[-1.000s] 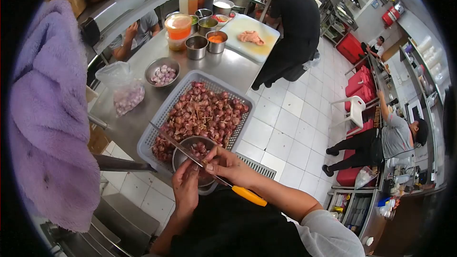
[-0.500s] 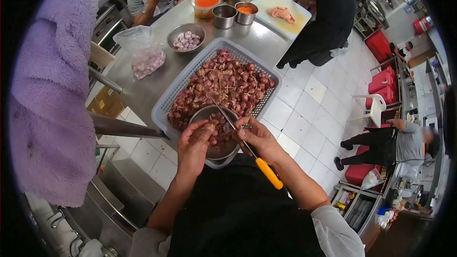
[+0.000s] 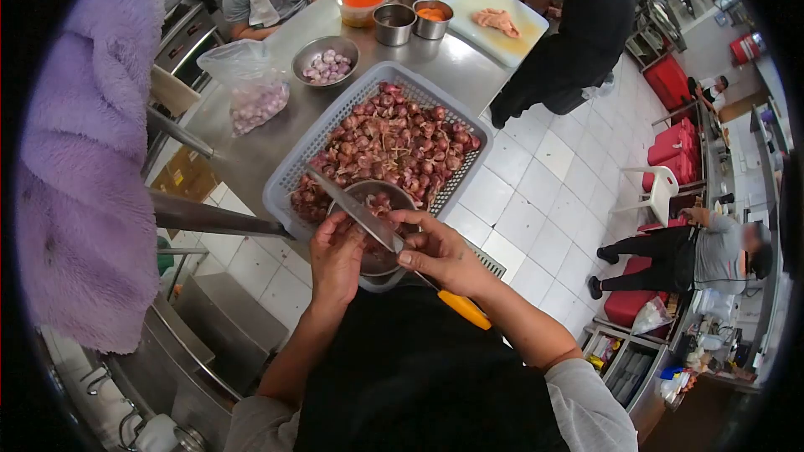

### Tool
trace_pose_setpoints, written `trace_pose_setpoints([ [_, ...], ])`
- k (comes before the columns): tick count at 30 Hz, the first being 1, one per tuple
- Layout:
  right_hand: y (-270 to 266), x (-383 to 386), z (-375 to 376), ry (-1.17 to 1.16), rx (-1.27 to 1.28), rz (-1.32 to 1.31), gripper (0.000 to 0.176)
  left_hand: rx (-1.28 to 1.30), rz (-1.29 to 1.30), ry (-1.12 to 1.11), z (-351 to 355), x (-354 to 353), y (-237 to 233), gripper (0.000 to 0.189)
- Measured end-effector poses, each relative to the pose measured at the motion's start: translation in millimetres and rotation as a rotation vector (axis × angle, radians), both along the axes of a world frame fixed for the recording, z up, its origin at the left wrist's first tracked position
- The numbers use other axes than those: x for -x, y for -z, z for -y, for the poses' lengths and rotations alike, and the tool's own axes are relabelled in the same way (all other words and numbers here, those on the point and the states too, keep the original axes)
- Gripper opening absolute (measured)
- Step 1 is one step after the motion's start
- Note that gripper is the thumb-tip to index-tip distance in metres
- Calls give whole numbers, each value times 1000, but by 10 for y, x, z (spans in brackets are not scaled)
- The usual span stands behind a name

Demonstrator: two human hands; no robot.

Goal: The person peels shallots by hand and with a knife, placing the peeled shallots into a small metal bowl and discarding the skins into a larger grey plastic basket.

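In my right hand [image 3: 437, 249] is a knife [image 3: 358, 211], pinched by its blade near the heel, with the yellow handle pointing back along my forearm. The blade slants up and left across a metal bowl [image 3: 416, 201]. My left hand [image 3: 335, 258] is closed at the bowl's left side, fingertips around what looks like a small shallot, mostly hidden by the fingers and blade. Reddish pieces and skins lie inside the bowl. It rests at the near end of a grey plastic basket [image 3: 280, 172] heaped with unpeeled shallots [image 3: 394, 138].
Beyond the basket are a bowl of peeled shallots [image 3: 327, 67], a plastic bag of them [image 3: 258, 105], metal pots [image 3: 394, 25] and a white cutting board [image 3: 511, 33] with raw meat. A purple towel [image 3: 92, 151] hangs at left. Other people sit and stand nearby.
The knife has turned: its blade now shows broadside and its tip points further left. My right hand has shifted slightly. The seated person across the table has lowered a hand from the face.
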State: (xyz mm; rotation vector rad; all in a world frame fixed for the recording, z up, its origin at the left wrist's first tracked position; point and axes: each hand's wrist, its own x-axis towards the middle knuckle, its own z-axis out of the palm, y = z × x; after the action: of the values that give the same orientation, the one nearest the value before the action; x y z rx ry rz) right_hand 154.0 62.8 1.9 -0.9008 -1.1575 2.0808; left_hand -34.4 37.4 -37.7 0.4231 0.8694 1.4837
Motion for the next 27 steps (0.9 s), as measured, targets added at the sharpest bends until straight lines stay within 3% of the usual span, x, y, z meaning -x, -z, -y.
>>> trace_pose_setpoints([
  [10,-106,-5,29,26,-123,27,55,-105,10,40,35,-126,-49,26],
  [17,-33,29,28,84,-130,0,46,-124,-23,-14,57,-228,-82,23],
  [20,117,67,28,129,-132,-31,44,-46,-189,-57,120,-244,-5,20],
  [22,103,95,18,164,-145,-51,42,21,-486,-55,99,-219,-13,17],
  [24,92,103,2,156,-124,-96,39,-18,-340,-86,117,-301,-79,19],
  [27,114,105,-5,152,-129,-93,33,-14,-340,-32,167,-252,13,22],
])
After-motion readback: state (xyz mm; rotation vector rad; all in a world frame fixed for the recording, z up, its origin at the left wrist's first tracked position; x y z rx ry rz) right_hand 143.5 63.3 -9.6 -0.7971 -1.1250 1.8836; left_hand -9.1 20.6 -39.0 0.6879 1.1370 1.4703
